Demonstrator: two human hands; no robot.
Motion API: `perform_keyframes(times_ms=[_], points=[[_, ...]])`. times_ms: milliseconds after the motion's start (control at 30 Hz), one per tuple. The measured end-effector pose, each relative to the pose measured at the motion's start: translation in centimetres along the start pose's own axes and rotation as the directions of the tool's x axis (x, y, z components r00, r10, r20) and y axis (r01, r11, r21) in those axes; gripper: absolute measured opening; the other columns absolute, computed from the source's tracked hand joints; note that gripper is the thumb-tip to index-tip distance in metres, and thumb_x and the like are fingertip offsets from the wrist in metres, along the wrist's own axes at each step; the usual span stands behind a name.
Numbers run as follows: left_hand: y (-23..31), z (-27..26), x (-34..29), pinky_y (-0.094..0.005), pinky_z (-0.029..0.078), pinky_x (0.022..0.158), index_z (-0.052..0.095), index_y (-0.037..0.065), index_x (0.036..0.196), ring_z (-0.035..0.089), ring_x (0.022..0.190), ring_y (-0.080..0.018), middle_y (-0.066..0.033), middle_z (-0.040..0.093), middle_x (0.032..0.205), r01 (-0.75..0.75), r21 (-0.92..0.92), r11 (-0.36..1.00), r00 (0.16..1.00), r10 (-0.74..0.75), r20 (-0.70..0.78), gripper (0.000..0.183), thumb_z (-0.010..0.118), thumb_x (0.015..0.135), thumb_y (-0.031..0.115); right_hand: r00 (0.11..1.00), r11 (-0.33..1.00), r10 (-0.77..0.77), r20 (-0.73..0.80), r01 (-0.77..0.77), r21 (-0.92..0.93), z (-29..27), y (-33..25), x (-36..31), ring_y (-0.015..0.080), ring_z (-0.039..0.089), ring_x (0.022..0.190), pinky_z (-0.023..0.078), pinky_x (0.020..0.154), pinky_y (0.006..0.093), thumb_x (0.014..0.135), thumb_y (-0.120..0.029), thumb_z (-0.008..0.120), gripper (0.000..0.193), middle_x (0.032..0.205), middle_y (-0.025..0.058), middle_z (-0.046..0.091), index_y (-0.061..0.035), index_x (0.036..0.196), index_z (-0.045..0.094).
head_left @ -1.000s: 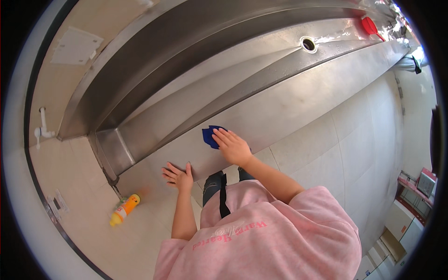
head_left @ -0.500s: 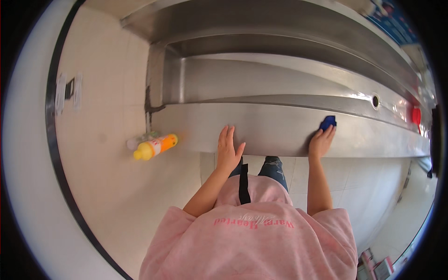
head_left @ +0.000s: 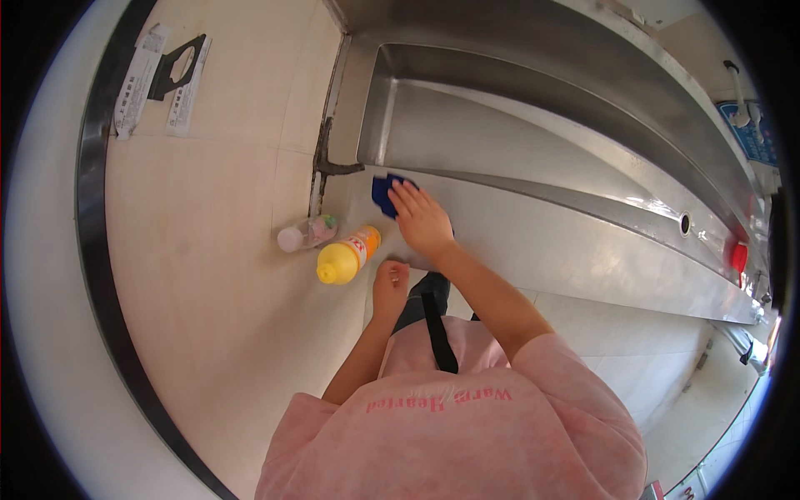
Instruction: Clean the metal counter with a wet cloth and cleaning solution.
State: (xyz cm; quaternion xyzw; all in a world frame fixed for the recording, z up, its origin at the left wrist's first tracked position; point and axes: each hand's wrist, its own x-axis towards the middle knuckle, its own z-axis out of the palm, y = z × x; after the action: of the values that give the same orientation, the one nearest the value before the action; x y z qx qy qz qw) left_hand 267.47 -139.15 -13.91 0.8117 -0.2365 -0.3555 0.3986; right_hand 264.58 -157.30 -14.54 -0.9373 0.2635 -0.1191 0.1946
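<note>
Blue cloth [head_left: 383,197] was pressed onto sink ledge [head_left: 533,237] under flat, unclenched right hand [head_left: 425,223]. Left hand [head_left: 390,284] was curled nearby; grip couldn't be determined.

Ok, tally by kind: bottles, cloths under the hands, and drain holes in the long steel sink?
Bottles: 2 (yellow-and-orange plastic bottle; clear bottle with a pale pink cap)
Cloths under the hands: 1 (dark blue cloth, under the right hand)
Drain holes: 1 (round metal-rimmed drain hole)
Total: 4

Place: wash area | long steel trough sink [head_left: 550,242] | round drain [head_left: 685,224] | pale tiled wall [head_left: 217,208]
</note>
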Motion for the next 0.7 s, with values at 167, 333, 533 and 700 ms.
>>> perform_keyframes(times_ms=[167,333,533,700], points=[[-1.0,0.0,1.7,-0.0279,0.051,0.065,0.053,0.000,0.098,0.062,0.073,-0.0180,-0.0079,0.058,0.080,0.057,-0.159,0.986,0.981,-0.085,-0.173,0.032,0.070,0.088,0.026,0.972,0.985,-0.164,0.170,0.152,0.080,-4.1,2.0,-7.2,0.0232,0.042,0.133,0.033,0.111,0.0404,0.089,-0.017,0.052,0.045,0.144,0.0070,0.045,-0.0084,0.133,0.050],[2.8,-0.6,3.1,-0.0250,0.048,0.057,0.038,0.001,0.115,0.064,0.064,-0.0148,-0.0070,0.057,0.084,0.247,-0.372,0.895,0.917,-0.341,-0.209,0.052,0.070,0.088,0.032,0.987,1.000,0.000,0.163,0.002,-0.008,-8.0,6.2,-12.3,0.0223,0.045,0.130,0.036,0.109,0.0401,0.088,-0.015,0.054,0.045,0.142,0.0055,0.047,-0.0105,0.132,0.051],[3.2,-1.1,4.6,-0.0249,0.047,0.050,0.034,0.007,0.119,0.064,0.060,-0.0170,-0.0049,0.057,0.077,0.312,-0.525,0.792,0.850,-0.479,-0.218,0.053,0.069,0.088,0.033,0.972,0.972,0.221,0.074,-0.214,-0.098,-11.0,10.6,-15.1,0.0218,0.045,0.130,0.037,0.108,0.0395,0.086,-0.014,0.057,0.046,0.143,0.0052,0.047,-0.0106,0.132,0.051],[4.5,-0.8,5.4,-0.0241,0.045,0.055,0.048,0.005,0.112,0.064,0.061,-0.0158,-0.0060,0.059,0.084,0.300,-0.502,0.811,0.841,-0.473,-0.261,0.036,0.065,0.091,0.030,0.965,0.959,0.261,0.034,-0.256,-0.118,-10.9,12.2,-16.6,0.0217,0.045,0.130,0.038,0.108,0.0396,0.086,-0.014,0.058,0.047,0.143,0.0053,0.046,-0.0106,0.132,0.051]])
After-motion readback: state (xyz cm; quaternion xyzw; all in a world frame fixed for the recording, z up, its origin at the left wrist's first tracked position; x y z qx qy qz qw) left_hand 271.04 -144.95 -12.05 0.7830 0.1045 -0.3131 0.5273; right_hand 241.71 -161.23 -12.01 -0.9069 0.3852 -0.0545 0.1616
